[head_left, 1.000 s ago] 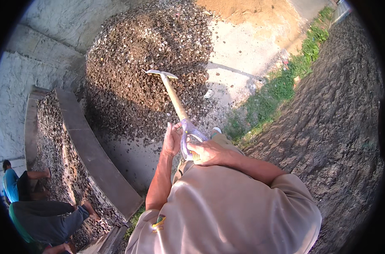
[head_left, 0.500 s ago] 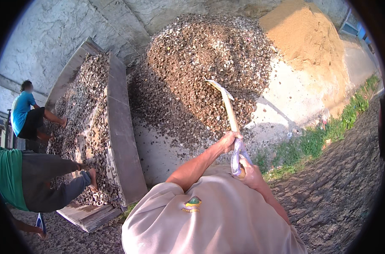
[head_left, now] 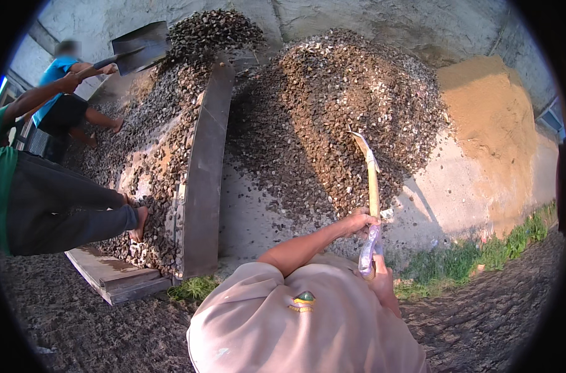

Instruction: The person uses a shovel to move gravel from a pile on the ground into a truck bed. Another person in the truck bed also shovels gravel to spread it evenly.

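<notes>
My left hand (head_left: 358, 222) is closed around the wooden shaft of a shovel (head_left: 374, 193). Lower down, close to my body, my right hand (head_left: 381, 281) grips the handle end, which is wrapped in purplish plastic. The shovel points away from me, its pale metal blade seen nearly edge-on. Its tip appears over the big gravel pile (head_left: 332, 93); whether it touches the stones I cannot tell.
At left, two people stand barefoot on gravel in a truck bed with a metal side wall (head_left: 205, 180). A dark shovel (head_left: 141, 48) there has a clump of gravel (head_left: 214, 34) beyond it. Sand (head_left: 491, 118) lies at far right, grass (head_left: 450, 261) near right.
My view has shifted, so the pile and truck bed sit differently. The co-worker's shovel has come up into view with gravel flung off it. Both my hands keep their grip.
</notes>
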Tool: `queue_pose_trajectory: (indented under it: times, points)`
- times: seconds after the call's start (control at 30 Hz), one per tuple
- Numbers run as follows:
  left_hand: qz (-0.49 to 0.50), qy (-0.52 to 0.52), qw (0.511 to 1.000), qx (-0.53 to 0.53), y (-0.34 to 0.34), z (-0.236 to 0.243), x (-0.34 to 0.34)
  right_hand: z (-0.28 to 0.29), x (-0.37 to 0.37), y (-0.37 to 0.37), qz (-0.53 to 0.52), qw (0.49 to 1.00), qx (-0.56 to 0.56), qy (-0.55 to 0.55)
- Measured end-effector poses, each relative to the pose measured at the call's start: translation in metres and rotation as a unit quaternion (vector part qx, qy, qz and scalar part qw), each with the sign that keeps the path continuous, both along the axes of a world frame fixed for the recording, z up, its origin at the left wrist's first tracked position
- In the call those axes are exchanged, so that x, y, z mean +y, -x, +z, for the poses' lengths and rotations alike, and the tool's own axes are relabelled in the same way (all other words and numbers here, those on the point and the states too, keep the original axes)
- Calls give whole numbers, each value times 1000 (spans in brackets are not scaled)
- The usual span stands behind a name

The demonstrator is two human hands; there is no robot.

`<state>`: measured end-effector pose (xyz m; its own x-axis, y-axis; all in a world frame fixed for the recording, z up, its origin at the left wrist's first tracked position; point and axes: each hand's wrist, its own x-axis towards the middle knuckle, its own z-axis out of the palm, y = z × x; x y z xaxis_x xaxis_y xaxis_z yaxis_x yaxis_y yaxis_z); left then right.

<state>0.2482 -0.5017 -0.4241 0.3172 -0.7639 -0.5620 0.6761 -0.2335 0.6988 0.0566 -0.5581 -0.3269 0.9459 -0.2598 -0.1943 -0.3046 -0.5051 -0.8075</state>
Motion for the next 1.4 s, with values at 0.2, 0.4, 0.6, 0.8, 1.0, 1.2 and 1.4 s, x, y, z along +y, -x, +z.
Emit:
queue_pose_trajectory:
  times: [0.2,0.4,0.6,0.8,1.0,1.2,1.4]
  points:
    - [56,60,991,105,7,-47,-40,16,-13,9,-59,997,-25,43]
    - [69,23,975,209,2,-65,-95,19,-43,27,-81,990,-63,98]
    - [123,-21,976,181,-21,-90,-157,23,-92,40,-113,986,-102,70]
    - [134,-40,977,162,-47,-116,-194,22,-119,60,-141,976,-132,100]
    - [111,-1,961,253,7,-176,-185,36,-43,133,-466,878,-111,-23]
    - [-163,-258,916,261,140,-267,-101,10,135,168,-836,442,-119,-304]
    - [-205,-466,858,68,234,-342,32,-28,248,165,-939,190,-14,-287]
